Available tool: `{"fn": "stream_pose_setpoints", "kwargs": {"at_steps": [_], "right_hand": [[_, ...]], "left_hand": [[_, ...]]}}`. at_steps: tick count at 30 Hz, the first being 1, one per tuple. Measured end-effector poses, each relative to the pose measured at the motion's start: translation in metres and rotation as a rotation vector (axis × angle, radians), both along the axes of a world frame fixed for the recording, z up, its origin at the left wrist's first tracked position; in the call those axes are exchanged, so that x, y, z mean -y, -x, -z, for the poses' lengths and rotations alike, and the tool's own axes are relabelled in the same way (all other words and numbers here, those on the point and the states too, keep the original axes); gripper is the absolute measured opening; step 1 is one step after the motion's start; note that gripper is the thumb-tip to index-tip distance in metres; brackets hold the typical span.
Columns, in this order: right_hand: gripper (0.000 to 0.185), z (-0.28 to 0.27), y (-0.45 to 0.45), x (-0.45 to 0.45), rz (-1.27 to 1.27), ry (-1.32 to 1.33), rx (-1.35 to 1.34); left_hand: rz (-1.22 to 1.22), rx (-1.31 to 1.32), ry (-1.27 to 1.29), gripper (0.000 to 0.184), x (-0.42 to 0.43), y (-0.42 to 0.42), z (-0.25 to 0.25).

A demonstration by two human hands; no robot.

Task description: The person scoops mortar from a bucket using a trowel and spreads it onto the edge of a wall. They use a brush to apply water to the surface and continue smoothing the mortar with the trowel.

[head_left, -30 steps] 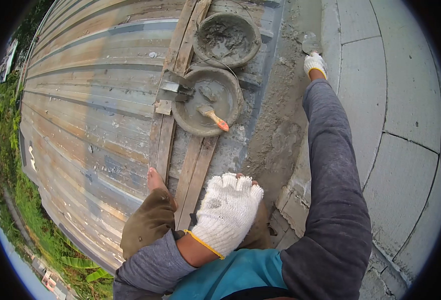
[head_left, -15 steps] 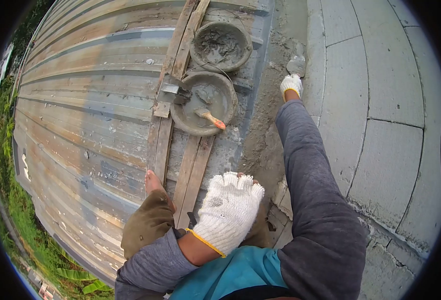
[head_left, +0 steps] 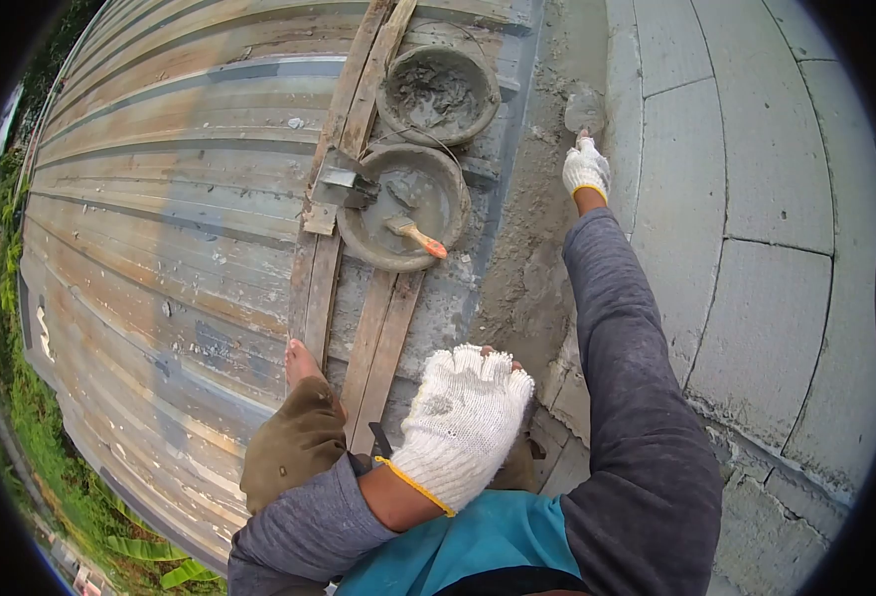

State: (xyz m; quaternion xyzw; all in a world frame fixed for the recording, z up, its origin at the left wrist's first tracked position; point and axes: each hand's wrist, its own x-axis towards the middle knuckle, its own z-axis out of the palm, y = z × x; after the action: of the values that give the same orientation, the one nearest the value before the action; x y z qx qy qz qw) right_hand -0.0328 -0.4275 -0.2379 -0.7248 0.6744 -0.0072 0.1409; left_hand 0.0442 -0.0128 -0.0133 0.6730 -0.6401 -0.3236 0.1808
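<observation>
My right hand (head_left: 586, 169), in a white knit glove with a yellow cuff, reaches far forward and is closed on a trowel (head_left: 584, 111). The mortar-coated blade lies against the wet mortar strip (head_left: 529, 253) at the foot of the block wall (head_left: 691, 199). My left hand (head_left: 465, 422), in a matching glove with bare fingertips, is close to my body above my bent knee. Its fingers curl down out of sight, so whatever they hold, if anything, is hidden. A small dark piece (head_left: 379, 437) sticks out beside its wrist.
Left of the mortar strip stand a mortar bucket (head_left: 488, 111) and a basin of watery mix (head_left: 357, 240) with a paintbrush (head_left: 418, 237) in it. A metal tool (head_left: 347, 180) sits on its rim. Wooden planks (head_left: 317, 288) cross the corrugated roof (head_left: 150, 258); my bare foot rests beside them.
My right hand has shifted slightly right and toward me, and the trowel has turned a little with it. My left hand has hardly moved.
</observation>
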Motion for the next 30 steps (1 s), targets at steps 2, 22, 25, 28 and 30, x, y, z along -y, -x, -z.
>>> {"fn": "stream_pose_setpoints", "kwargs": {"at_steps": [2, 22, 25, 28, 30], "right_hand": [[0.055, 0.008, -0.012, 0.025, -0.049, 0.064, -0.047], [0.053, 0.044, -0.044, 0.109, 0.080, -0.072, -0.251], [0.044, 0.048, -0.051, 0.115, -0.321, -0.079, -0.683], [0.039, 0.028, -0.066, 0.088, -0.754, 0.011, -1.008], [0.037, 0.025, -0.068, 0.082, -0.823, 0.118, -0.966]], "left_hand": [[-0.029, 0.009, 0.017, 0.038, -0.001, -0.001, 0.006], [-0.043, -0.015, -0.104, 0.035, 0.015, -0.013, 0.015], [-0.071, 0.006, -0.067, 0.038, 0.006, -0.007, 0.017], [-0.082, 0.072, 0.021, 0.040, 0.003, -0.005, 0.023], [-0.087, 0.090, 0.004, 0.043, 0.003, -0.004, 0.025]]}}
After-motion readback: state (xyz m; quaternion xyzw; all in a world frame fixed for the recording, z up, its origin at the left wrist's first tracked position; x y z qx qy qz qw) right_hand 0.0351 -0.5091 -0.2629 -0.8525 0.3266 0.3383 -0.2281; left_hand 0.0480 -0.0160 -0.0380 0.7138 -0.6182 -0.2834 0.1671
